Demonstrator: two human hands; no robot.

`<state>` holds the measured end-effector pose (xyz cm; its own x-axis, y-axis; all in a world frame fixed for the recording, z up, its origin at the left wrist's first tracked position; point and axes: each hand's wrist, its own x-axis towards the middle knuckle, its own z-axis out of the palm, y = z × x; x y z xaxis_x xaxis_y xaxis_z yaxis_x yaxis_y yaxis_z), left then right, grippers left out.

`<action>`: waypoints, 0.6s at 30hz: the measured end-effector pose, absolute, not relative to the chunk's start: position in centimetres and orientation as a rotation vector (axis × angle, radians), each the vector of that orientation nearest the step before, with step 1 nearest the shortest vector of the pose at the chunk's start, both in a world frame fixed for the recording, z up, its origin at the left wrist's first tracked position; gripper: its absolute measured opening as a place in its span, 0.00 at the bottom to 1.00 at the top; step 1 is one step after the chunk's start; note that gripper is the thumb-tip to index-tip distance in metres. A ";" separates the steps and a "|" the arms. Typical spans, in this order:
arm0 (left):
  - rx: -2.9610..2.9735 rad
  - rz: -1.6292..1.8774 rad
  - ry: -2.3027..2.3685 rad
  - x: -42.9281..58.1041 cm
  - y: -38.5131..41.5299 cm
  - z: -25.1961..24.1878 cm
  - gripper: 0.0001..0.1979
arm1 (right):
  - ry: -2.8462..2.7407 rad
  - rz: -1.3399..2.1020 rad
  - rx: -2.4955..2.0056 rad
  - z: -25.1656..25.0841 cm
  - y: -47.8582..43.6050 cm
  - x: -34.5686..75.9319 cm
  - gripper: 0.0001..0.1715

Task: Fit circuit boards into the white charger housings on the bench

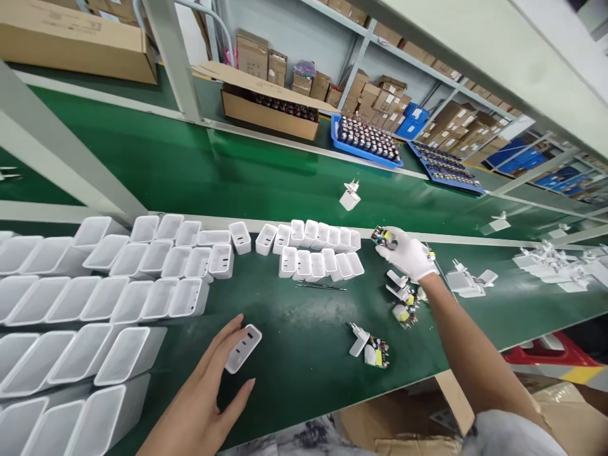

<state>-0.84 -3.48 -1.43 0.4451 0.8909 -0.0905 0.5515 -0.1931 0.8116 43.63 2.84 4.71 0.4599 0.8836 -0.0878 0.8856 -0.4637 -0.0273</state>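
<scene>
My left hand (209, 386) is bare, its thumb spread away from the fingers. Its fingertips touch a white plastic charger housing (244, 348) with port slots facing up, which the thumb does not grip. In a white glove, my right hand (403, 253) pinches a small circuit board (381, 237) with yellow-wrapped parts above the bench. Below that hand lie more circuit boards (405, 313) with white plug pieces. Closer to me are another board (377, 353) and a white plug piece (360, 339). A thin dark rod (322, 287) lies beside two short rows of housings (323, 234).
Rows of open white housings (128, 301) fill the bench's left side. White plug parts (553, 263) are piled at the right. A charger (350, 196) stands on the green belt. Behind it are a blue tray (365, 155) of components and a cardboard box (270, 114). Metal posts (173, 60) rise along the bench.
</scene>
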 end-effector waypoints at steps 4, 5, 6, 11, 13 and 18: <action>1.969 0.501 1.152 -0.7 -2.7 -2.4 0.24 | 2.179 -0.735 2.783 5.7 -0.2 40.7 0.40; 1.941 0.488 1.168 -0.5 -2.7 -2.5 0.24 | 2.267 -0.951 2.777 5.9 -0.7 39.6 0.41; 1.912 0.490 1.186 -0.3 -2.8 -2.4 0.25 | 2.331 -1.128 2.727 6.0 -1.2 38.2 0.42; 1.652 0.801 1.168 0.7 -3.6 0.6 0.33 | 3.059 -0.869 1.812 7.3 -2.1 29.4 0.24; 1.418 0.806 0.928 0.8 -3.7 2.3 0.34 | 3.300 -0.424 1.368 8.1 -2.1 26.1 0.17; 0.955 0.531 0.575 0.7 -3.1 3.6 0.23 | 3.372 -0.048 1.053 8.0 -2.7 22.7 0.20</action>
